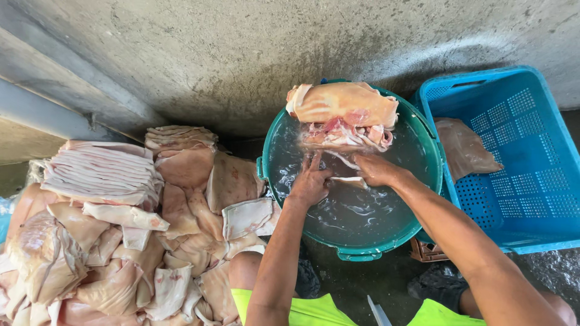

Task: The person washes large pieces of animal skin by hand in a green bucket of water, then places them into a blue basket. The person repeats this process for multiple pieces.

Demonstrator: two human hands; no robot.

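- Rinsing: my left hand (311, 181) and right hand (376, 170) both pinched a pale skin strip (349, 180) in the water.
- Green tub (356, 249) sat centre, meat slab (344, 113) on its far rim.
- Blue crate (531, 205) stood right, skin pile (121, 229) left.

Murky water hides the meat (345, 134) beneath both hands' fingertips.

You have no packages, labels, signs or screens before you here; nothing in view carries any wrapping or print.
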